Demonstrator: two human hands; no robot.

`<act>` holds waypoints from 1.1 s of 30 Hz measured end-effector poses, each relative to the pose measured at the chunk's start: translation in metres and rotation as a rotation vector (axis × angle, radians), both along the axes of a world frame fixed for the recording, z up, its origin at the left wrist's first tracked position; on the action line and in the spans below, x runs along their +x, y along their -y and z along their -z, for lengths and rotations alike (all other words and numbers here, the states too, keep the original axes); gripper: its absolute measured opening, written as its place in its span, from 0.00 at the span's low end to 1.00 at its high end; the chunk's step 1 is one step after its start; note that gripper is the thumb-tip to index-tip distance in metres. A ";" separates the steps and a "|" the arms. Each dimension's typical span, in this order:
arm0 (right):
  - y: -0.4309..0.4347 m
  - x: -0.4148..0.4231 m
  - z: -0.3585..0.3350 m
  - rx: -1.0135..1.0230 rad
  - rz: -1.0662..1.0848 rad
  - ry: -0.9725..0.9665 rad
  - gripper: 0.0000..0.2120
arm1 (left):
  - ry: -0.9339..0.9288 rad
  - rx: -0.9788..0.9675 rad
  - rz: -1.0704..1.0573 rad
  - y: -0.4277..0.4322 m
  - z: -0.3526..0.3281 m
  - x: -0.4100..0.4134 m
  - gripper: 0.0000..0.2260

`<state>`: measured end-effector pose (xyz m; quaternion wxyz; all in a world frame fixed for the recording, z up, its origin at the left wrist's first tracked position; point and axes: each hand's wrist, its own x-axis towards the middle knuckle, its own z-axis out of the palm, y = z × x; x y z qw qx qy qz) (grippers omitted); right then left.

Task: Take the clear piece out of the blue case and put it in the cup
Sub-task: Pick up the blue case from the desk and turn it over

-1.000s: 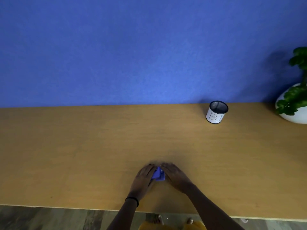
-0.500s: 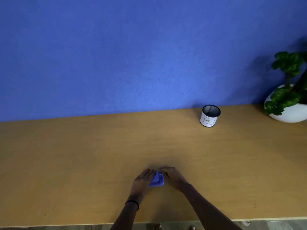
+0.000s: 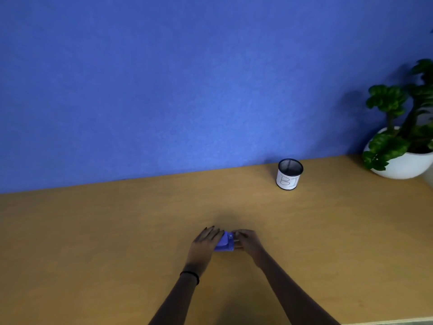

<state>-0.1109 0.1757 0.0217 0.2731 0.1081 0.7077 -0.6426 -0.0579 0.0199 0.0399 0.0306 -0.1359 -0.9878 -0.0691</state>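
Observation:
A small blue case (image 3: 225, 243) lies on the wooden table (image 3: 93, 242) near its front middle. My left hand (image 3: 205, 242) rests on the case's left side, fingers laid over it. My right hand (image 3: 248, 241) grips the case's right edge with curled fingers. I cannot tell whether the case is open, and the clear piece is not visible. The cup (image 3: 289, 174), a black mesh cylinder with a white label, stands upright at the back right by the wall, well away from both hands.
A potted green plant (image 3: 403, 141) in a white bowl-shaped pot sits at the far right of the table. A blue wall (image 3: 187, 78) runs along the table's back edge. The table's front edge shows at the lower right.
The view has tilted up and turned, so the hands and case sit lower in frame. Both hands stay on the case; the right fingers have curled tighter on its right edge.

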 end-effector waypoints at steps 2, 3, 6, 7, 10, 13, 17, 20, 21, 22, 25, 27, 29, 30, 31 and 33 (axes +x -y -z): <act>-0.005 -0.005 -0.005 -0.034 0.037 0.039 0.14 | -0.005 -0.013 0.015 -0.004 -0.006 -0.010 0.29; -0.007 -0.008 -0.007 -0.047 0.045 0.044 0.14 | -0.007 -0.025 0.024 -0.007 -0.009 -0.014 0.29; -0.011 -0.015 -0.017 -0.106 0.041 0.042 0.15 | -0.040 -0.040 0.039 -0.013 -0.017 -0.028 0.29; -0.012 -0.017 -0.021 -0.120 0.043 0.041 0.15 | -0.050 -0.029 0.033 -0.015 -0.019 -0.031 0.29; -0.014 -0.025 -0.030 -0.153 0.088 0.054 0.16 | -0.003 0.016 -0.002 -0.021 -0.026 -0.042 0.26; -0.017 -0.035 -0.038 -0.167 0.133 0.080 0.16 | 0.007 0.024 0.001 -0.028 -0.027 -0.051 0.24; -0.022 -0.048 -0.044 -0.173 0.182 0.085 0.15 | -0.018 0.052 0.035 -0.037 -0.034 -0.065 0.26; -0.024 -0.057 -0.046 -0.184 0.229 0.067 0.14 | -0.046 0.063 0.052 -0.040 -0.039 -0.076 0.25; -0.024 -0.060 -0.047 -0.182 0.253 0.049 0.14 | -0.049 0.067 0.053 -0.040 -0.039 -0.079 0.25; -0.023 -0.061 -0.048 -0.176 0.281 0.027 0.15 | -0.065 0.063 0.051 -0.040 -0.039 -0.083 0.25; -0.019 -0.066 -0.050 -0.149 0.331 -0.028 0.17 | -0.090 0.073 0.038 -0.041 -0.041 -0.089 0.24; -0.016 -0.069 -0.050 -0.143 0.331 -0.040 0.17 | -0.098 0.080 0.030 -0.041 -0.041 -0.091 0.24; -0.015 -0.071 -0.050 -0.146 0.327 -0.046 0.18 | -0.110 0.076 0.027 -0.040 -0.041 -0.093 0.24; -0.015 -0.071 -0.050 -0.148 0.324 -0.046 0.18 | -0.118 0.072 0.025 -0.040 -0.041 -0.093 0.24; -0.014 -0.072 -0.049 -0.149 0.319 -0.045 0.18 | -0.124 0.069 0.022 -0.040 -0.042 -0.094 0.24; -0.014 -0.074 -0.049 -0.155 0.310 -0.036 0.18 | -0.132 0.075 0.014 -0.040 -0.043 -0.095 0.24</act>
